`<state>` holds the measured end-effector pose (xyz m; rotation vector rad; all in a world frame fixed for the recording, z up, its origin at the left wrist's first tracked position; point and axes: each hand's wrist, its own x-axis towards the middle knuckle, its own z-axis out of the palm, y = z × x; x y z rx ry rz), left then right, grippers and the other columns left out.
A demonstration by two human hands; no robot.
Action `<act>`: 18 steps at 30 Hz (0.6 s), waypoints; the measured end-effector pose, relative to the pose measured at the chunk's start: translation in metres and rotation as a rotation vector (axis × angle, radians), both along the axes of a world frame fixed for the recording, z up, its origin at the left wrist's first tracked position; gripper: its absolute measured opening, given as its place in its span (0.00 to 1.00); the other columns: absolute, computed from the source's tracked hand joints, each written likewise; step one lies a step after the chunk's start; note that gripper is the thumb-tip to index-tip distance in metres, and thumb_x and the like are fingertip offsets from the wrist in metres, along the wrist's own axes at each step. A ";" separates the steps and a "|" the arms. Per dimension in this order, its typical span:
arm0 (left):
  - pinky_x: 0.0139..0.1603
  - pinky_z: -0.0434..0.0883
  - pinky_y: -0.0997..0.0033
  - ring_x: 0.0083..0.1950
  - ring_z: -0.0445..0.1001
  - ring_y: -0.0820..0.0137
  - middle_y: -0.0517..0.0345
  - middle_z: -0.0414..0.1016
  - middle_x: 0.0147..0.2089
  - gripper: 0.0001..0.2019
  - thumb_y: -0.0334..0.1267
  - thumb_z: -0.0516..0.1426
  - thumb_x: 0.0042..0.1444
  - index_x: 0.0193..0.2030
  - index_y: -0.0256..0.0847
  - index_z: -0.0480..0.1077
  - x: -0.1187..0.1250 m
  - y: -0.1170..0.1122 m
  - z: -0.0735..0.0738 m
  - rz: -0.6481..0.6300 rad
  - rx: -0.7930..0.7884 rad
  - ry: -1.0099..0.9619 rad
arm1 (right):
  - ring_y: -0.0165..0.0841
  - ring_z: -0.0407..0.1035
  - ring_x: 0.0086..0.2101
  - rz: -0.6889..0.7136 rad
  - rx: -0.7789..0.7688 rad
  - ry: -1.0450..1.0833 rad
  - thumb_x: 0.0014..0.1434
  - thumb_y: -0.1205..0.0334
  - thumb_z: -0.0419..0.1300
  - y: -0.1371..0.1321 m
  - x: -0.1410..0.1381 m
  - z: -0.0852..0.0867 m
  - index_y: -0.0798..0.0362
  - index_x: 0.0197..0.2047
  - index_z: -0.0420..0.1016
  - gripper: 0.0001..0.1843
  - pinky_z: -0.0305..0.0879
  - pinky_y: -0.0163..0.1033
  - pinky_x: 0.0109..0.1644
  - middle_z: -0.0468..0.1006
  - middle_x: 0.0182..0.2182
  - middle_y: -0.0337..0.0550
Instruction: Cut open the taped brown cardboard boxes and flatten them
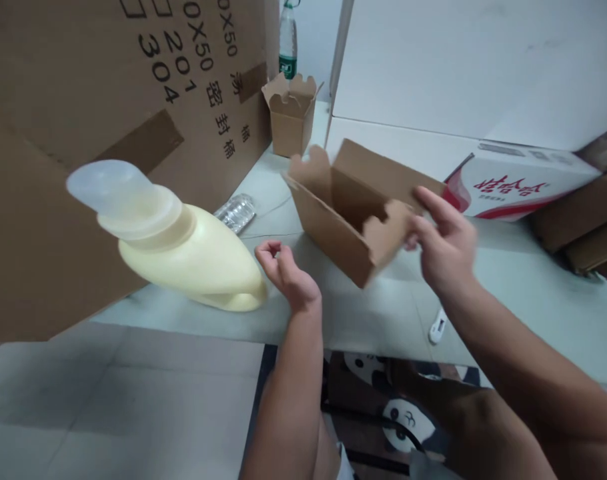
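Observation:
My right hand (441, 243) grips the near end flap of a small brown cardboard box (351, 203), holding it tilted above the pale floor with its open top facing me. My left hand (283, 270) is to the left of the box, fingers curled loosely with thumb and forefinger pinched, and nothing shows in it. It hovers just right of a cream plastic jug (183, 247) with a clear cap, which lies on its side.
A large brown carton (83, 133) with printed numbers fills the left. A second folded small box (291, 113) and a water bottle (287, 37) stand behind. White cartons (508, 183) sit at right. A crushed clear bottle (236, 212) and a small white object (437, 327) lie on the floor.

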<state>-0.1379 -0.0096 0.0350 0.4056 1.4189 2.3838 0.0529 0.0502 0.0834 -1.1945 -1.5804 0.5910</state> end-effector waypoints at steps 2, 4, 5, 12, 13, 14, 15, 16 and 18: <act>0.57 0.62 0.70 0.56 0.68 0.67 0.57 0.68 0.49 0.08 0.39 0.54 0.60 0.45 0.47 0.68 0.004 0.003 -0.002 -0.103 -0.012 0.004 | 0.26 0.61 0.18 -0.134 -0.074 0.169 0.56 0.53 0.66 -0.035 0.043 -0.004 0.43 0.56 0.79 0.24 0.63 0.39 0.20 0.82 0.39 0.46; 0.62 0.62 0.67 0.66 0.65 0.63 0.55 0.70 0.58 0.13 0.44 0.54 0.61 0.52 0.48 0.70 0.012 0.008 -0.003 -0.290 0.032 0.028 | 0.27 0.60 0.18 -0.213 -0.156 0.186 0.54 0.54 0.69 -0.060 0.074 -0.013 0.42 0.54 0.81 0.22 0.62 0.37 0.20 0.77 0.27 0.39; 0.63 0.62 0.66 0.68 0.65 0.62 0.54 0.71 0.61 0.15 0.46 0.54 0.61 0.53 0.48 0.71 0.017 0.011 -0.003 -0.397 0.063 0.040 | 0.29 0.62 0.19 -0.216 -0.197 0.149 0.54 0.53 0.69 -0.069 0.085 -0.020 0.41 0.55 0.80 0.24 0.64 0.38 0.21 0.75 0.26 0.38; 0.61 0.69 0.65 0.54 0.76 0.63 0.54 0.79 0.48 0.13 0.49 0.62 0.58 0.46 0.46 0.77 0.060 0.026 -0.006 -0.642 0.211 0.149 | 0.40 0.75 0.38 -0.162 -0.058 -0.037 0.57 0.46 0.68 -0.076 0.120 -0.067 0.36 0.75 0.42 0.52 0.78 0.52 0.46 0.77 0.49 0.46; 0.60 0.69 0.66 0.52 0.76 0.64 0.55 0.78 0.47 0.13 0.48 0.63 0.57 0.45 0.46 0.77 0.064 0.028 -0.007 -0.631 0.202 0.169 | 0.43 0.76 0.44 -0.138 -0.057 -0.019 0.59 0.45 0.67 -0.076 0.123 -0.071 0.37 0.75 0.44 0.49 0.77 0.55 0.51 0.77 0.51 0.48; 0.59 0.70 0.67 0.51 0.76 0.65 0.56 0.77 0.46 0.13 0.48 0.65 0.56 0.44 0.46 0.77 0.068 0.031 -0.009 -0.629 0.180 0.187 | 0.45 0.75 0.49 -0.098 -0.068 0.006 0.61 0.44 0.65 -0.077 0.127 -0.073 0.38 0.73 0.49 0.44 0.76 0.57 0.55 0.77 0.53 0.50; 0.57 0.70 0.68 0.50 0.76 0.66 0.56 0.77 0.45 0.14 0.49 0.66 0.55 0.44 0.46 0.76 0.072 0.033 -0.011 -0.633 0.148 0.204 | 0.47 0.74 0.54 -0.053 -0.077 0.028 0.63 0.43 0.62 -0.078 0.130 -0.073 0.38 0.71 0.55 0.37 0.74 0.59 0.59 0.76 0.56 0.51; 0.55 0.71 0.68 0.49 0.75 0.66 0.56 0.76 0.44 0.15 0.49 0.67 0.54 0.44 0.46 0.76 0.075 0.036 -0.013 -0.639 0.110 0.220 | 0.48 0.73 0.57 -0.004 -0.074 0.035 0.65 0.44 0.60 -0.080 0.133 -0.073 0.38 0.68 0.62 0.30 0.72 0.60 0.62 0.75 0.58 0.51; 0.52 0.71 0.70 0.48 0.75 0.66 0.56 0.75 0.45 0.19 0.51 0.68 0.52 0.47 0.47 0.75 0.081 0.039 -0.018 -0.648 0.038 0.257 | 0.48 0.69 0.62 0.106 -0.022 0.005 0.67 0.44 0.59 -0.086 0.138 -0.070 0.36 0.63 0.70 0.23 0.69 0.61 0.66 0.74 0.62 0.48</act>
